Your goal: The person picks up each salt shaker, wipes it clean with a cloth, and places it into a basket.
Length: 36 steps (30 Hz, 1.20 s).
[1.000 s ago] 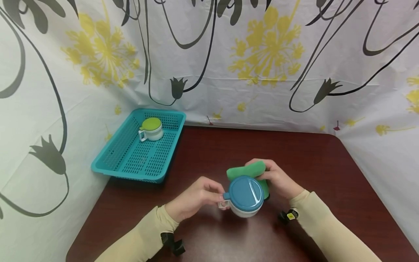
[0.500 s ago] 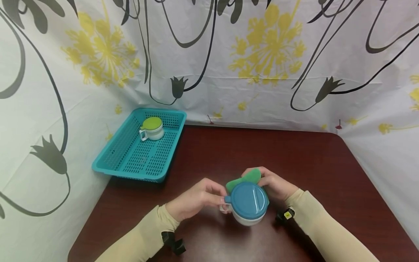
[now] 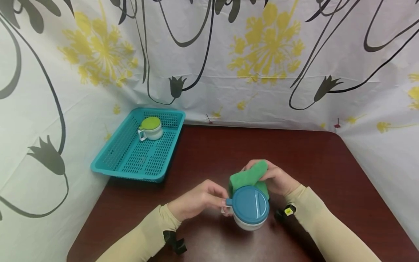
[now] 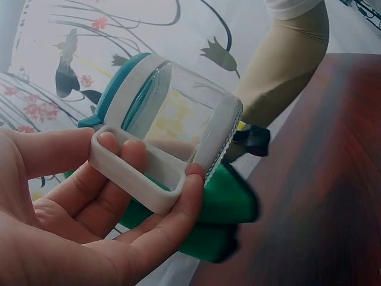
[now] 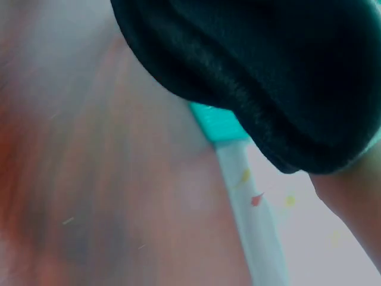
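A clear glass jar (image 4: 184, 113) with a blue lid (image 3: 250, 205) and a white handle (image 4: 140, 173) is held above the table, tilted in the left wrist view. My left hand (image 3: 201, 200) grips it by the handle, with fingers through the loop. My right hand (image 3: 278, 178) holds a folded green cloth (image 3: 248, 177) against the far side of the jar. In the right wrist view the cloth (image 5: 256, 65) looks dark and fills the upper part, hiding most of that hand and the jar.
A turquoise perforated basket (image 3: 131, 174) stands at the table's back left. Inside it sits a similar jar with a green lid (image 3: 151, 123). The dark red-brown table (image 3: 294, 145) meets a patterned curtain (image 3: 209, 54) behind and at the sides.
The jar has shifted slightly nearer and to the right with my left hand. My right hand dipped with the cloth behind the jar, then came back up; more of the cloth shows now.
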Tool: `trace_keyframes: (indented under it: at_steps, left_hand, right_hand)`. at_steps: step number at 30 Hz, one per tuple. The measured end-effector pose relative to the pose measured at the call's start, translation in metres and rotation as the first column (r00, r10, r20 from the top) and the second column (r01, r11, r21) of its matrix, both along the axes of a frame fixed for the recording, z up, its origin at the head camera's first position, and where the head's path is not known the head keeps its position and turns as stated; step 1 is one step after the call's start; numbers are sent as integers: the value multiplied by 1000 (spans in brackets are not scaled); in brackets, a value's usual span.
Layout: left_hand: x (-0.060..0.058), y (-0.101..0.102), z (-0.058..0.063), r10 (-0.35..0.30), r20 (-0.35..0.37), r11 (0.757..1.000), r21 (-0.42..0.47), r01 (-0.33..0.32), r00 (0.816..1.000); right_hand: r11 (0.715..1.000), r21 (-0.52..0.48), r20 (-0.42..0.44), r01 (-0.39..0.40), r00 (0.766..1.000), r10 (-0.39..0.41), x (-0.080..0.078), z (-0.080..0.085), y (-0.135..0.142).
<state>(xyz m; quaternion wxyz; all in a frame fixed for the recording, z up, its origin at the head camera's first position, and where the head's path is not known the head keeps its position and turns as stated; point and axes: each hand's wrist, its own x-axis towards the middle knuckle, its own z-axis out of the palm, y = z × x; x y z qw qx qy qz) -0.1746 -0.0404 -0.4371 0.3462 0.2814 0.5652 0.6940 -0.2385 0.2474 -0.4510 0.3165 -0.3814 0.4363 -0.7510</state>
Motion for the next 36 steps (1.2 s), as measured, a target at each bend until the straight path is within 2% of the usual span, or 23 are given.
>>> trace_keyframes:
  at_steps: [7, 15, 19, 22, 24, 28, 33, 36]
  left_hand:
    - [0, 0, -2, -10, -12, 1000, 4, 10, 1000]
    - [-1, -4, 0, -4, -27, 1000, -11, 4, 1000]
    - [-1, -8, 3, 14, -35, 1000, -23, -14, 999]
    - [-3, -11, 4, 29, -43, 1000, 1, -29, 999]
    - [-4, -12, 5, 33, -40, 999, 17, -32, 999]
    - [-6, -14, 5, 38, -46, 999, 29, -37, 998]
    - [-7, -16, 7, 73, -51, 997, 23, -72, 996]
    - [-9, -19, 7, 109, -40, 994, -3, -109, 993]
  right_hand:
    - [996, -79, -50, -36, 998, 32, -1, 19, -4]
    - [999, -35, -33, -24, 999, 23, 2, 17, -5]
    - [996, 63, -35, 63, 998, -61, 2, 9, -3]
    - [973, 182, -27, 142, 990, -139, 4, -2, 0]
    - [957, 239, -4, 165, 986, -169, 4, -10, 2]
    - [939, 295, 45, 177, 979, -199, 6, -18, 7]
    - [928, 334, 94, 165, 974, -207, 10, -19, 7]
    - [914, 370, 173, 168, 954, -245, 15, -19, 5]
